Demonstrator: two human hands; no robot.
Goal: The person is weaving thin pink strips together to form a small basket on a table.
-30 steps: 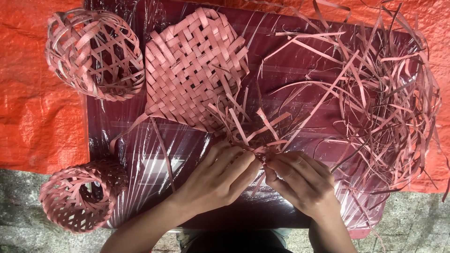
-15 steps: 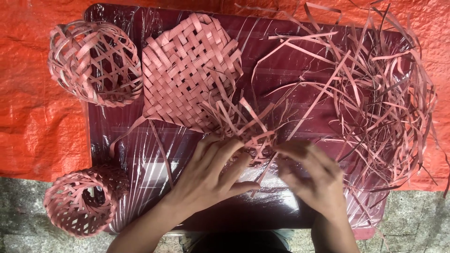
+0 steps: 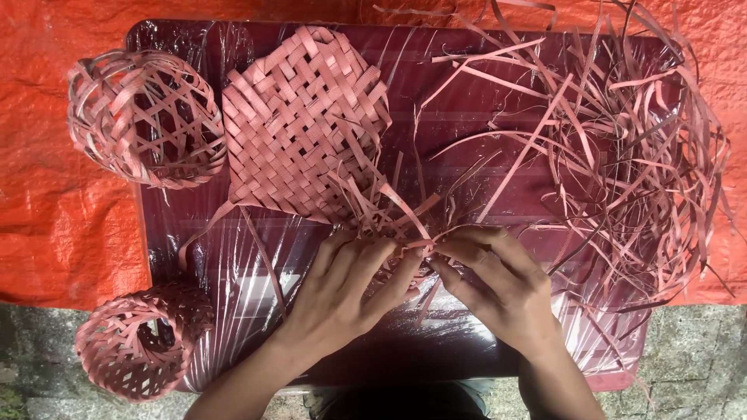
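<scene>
Both hands are pinching the loose strip ends at the near edge of the worktop.

The left hand [image 3: 346,292] and the right hand [image 3: 498,288] are meeting fingertip to fingertip over a small started weave [image 3: 405,233] of pink strips, which is lying near the middle of the dark wrapped worktop [image 3: 482,93], just near of the flat woven mat [image 3: 303,124]. Both hands are curling palm-down, fingers narrowed onto thin strip ends, wrists angling in from the near side. The risk, to my eye: those springy ends are fanning out, and a slackening pinch could let the crossings slide apart on the slick film. The loose strip heap [image 3: 622,155] on the right is straggling close enough to snag. Two round baskets [image 3: 144,117] are sitting clear on the left.
</scene>
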